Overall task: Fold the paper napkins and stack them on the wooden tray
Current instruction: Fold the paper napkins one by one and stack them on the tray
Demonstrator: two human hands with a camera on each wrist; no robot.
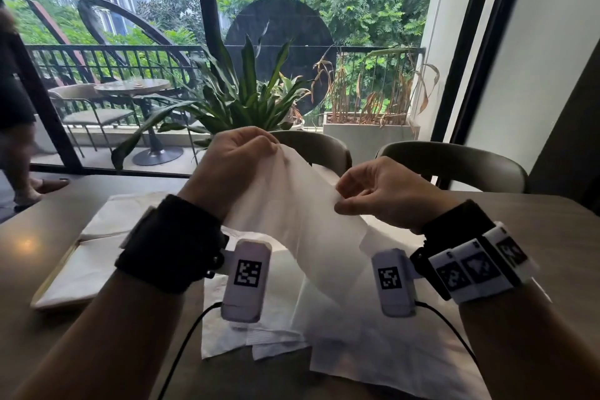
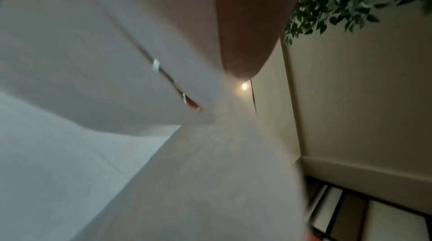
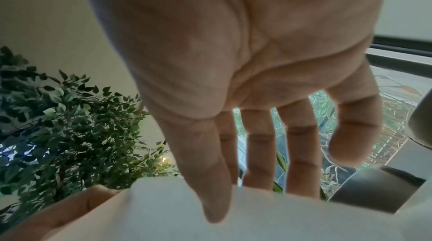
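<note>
A white paper napkin [image 1: 302,217] hangs in the air above the table, held between both hands. My left hand [image 1: 240,156] grips its top corner in curled fingers, higher up. My right hand [image 1: 363,195] pinches the napkin's right edge between thumb and forefinger. The right wrist view shows the thumb [image 3: 210,180] laid on the white sheet [image 3: 257,217]. The left wrist view is blurred and mostly filled by napkin [image 2: 81,60]. More unfolded napkins [image 1: 373,344] lie spread on the table beneath the wrists. The wooden tray [image 1: 53,279] sits at the left with folded napkins [image 1: 81,273] on it.
Another white napkin [image 1: 120,214] lies flat behind the tray. Two grey chairs [image 1: 454,162] stand at the table's far edge. Beyond them are a window, a potted plant [image 1: 246,97] and a balcony. A person's legs [image 1: 19,140] show at far left. Black cables [image 1: 185,344] trail from the wrist cameras.
</note>
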